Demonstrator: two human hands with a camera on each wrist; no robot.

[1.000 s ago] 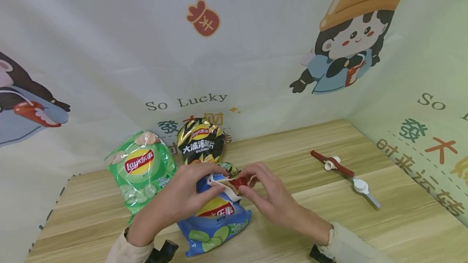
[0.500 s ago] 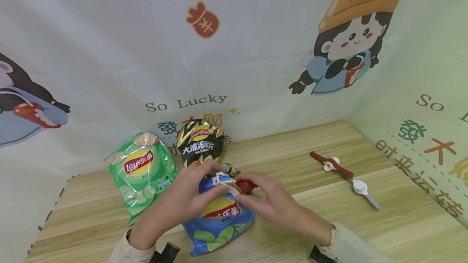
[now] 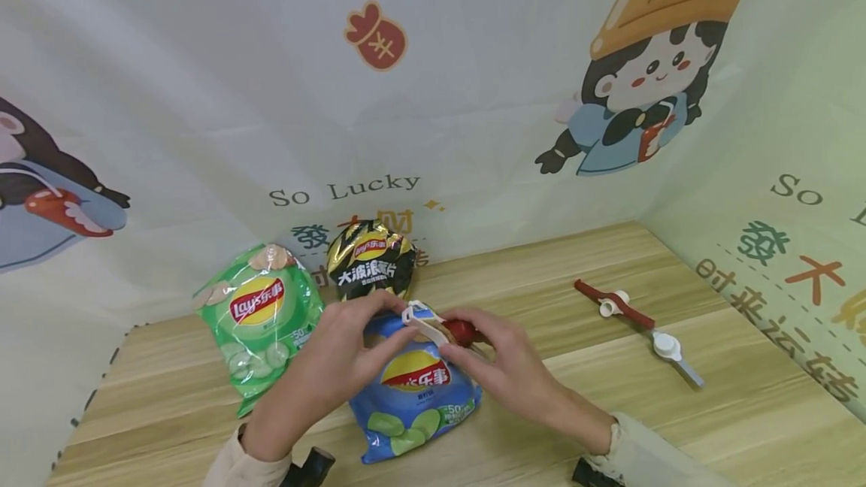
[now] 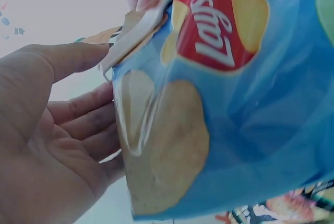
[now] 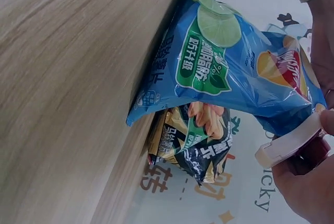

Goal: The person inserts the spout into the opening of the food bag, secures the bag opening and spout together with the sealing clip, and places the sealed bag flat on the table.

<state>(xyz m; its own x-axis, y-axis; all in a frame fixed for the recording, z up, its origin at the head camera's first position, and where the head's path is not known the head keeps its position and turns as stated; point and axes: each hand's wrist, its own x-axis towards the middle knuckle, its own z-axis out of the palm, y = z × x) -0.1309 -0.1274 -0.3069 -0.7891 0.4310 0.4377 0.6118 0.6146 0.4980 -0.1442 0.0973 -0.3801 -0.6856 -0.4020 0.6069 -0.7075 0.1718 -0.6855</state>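
1. Pinched at opposite ends by left hand [image 3: 341, 344] and right hand [image 3: 506, 358] (neither nearer): white clip [image 5: 289, 143], long axis from fingers to fingers.
2. Just below the fingers: blue bag [image 3: 421, 398], top edge along clip.

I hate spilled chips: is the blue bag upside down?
No, right way up: the blue bag has its bottom end towards the table.

Head view: blue pillow-shaped foil bag [image 3: 419, 404] lower ctr, white-red plastic bar clip [image 5: 290, 141] at top; green foil bag [image 3: 260, 322] mid-L; black-gold foil bag [image 3: 370, 261] behind; red-white plastic clip [image 3: 629, 307], grey-white plastic clip [image 3: 668, 346] R on wood tbl [image 3: 507, 449].
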